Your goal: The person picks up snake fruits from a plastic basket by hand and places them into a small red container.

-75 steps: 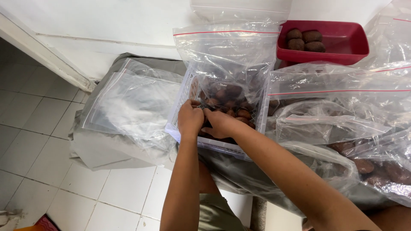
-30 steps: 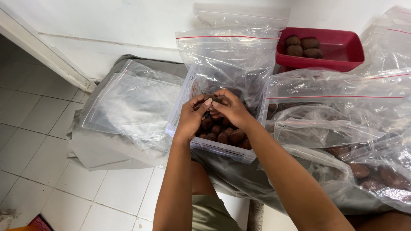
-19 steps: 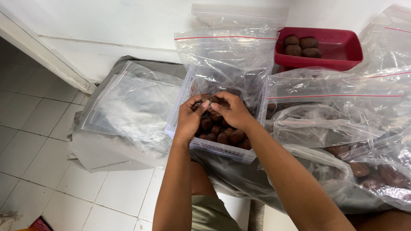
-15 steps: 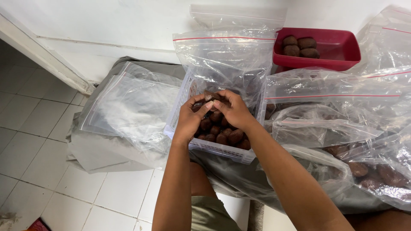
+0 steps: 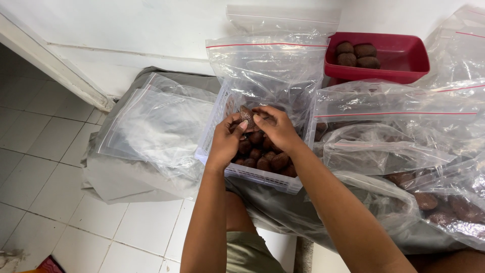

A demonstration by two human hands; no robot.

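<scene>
Fingertips of the left hand (image 5: 226, 143) and right hand (image 5: 275, 130) pinch one brown, scaly, teardrop-shaped fruit (image 5: 246, 115) from both sides, just above the white perforated plastic basket (image 5: 262, 177) heaped with more of the same fruit. Its long axis seems to run roughly upright, narrow end away from the camera, though the fingers hide much of it. Clear zip-top plastic bags (image 5: 156, 121) lie around, and a red plastic tray (image 5: 399, 58) sits behind.

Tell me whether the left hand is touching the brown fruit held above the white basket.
Touching. The head view shows the left hand fingertips pressed on the brown fruit, no gap, with the right hand gripping it too.
</scene>
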